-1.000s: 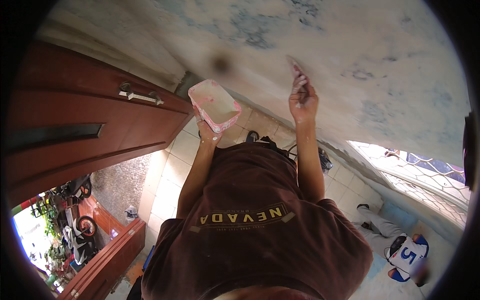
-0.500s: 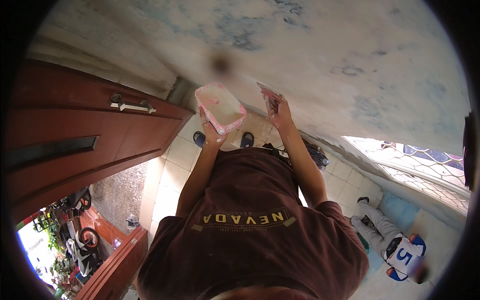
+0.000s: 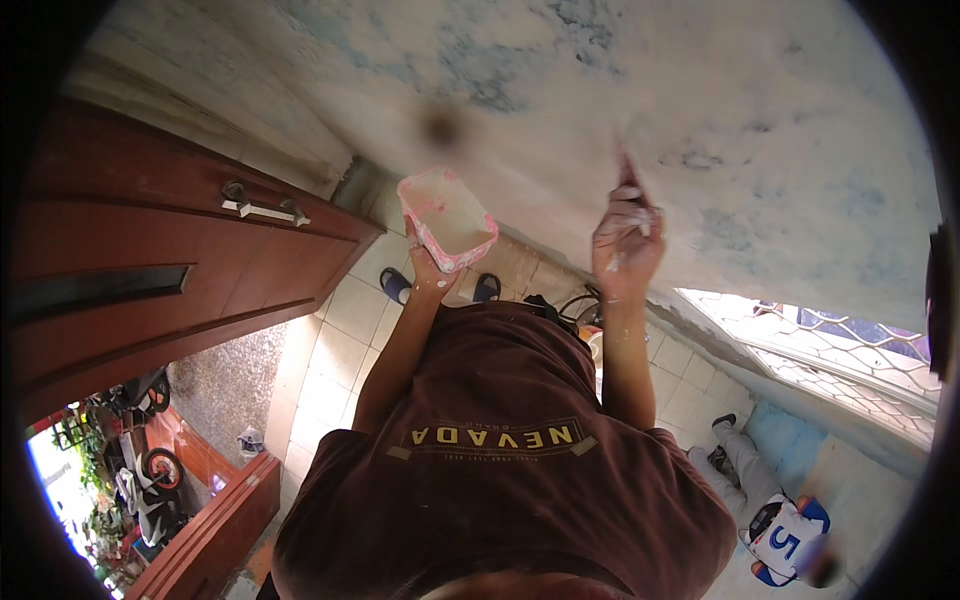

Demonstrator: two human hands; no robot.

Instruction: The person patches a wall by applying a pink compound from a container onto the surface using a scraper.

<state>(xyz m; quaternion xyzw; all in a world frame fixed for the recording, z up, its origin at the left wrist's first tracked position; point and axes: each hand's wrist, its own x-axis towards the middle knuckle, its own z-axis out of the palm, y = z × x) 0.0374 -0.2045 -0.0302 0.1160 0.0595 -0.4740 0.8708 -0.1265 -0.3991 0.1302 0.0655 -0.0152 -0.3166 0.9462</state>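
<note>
Left hand (image 3: 430,272): grip wrapped round side of tub (image 3: 468,254), mouth upward, near wall (image 3: 720,110), probably keeping it within reach. Right hand (image 3: 628,248): grip pinched on blurred pinkish tool (image 3: 628,172), extended outward, likely to face wall; contact unclear.

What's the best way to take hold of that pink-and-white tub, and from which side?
Probably by the outer wall and underside, coming from the person's left and below, as the left grip does. The tub is open-topped, with pale material inside, so that hold should support it and leave the mouth clear. Its rim looks smeared, so pinching there may be messier.
</note>
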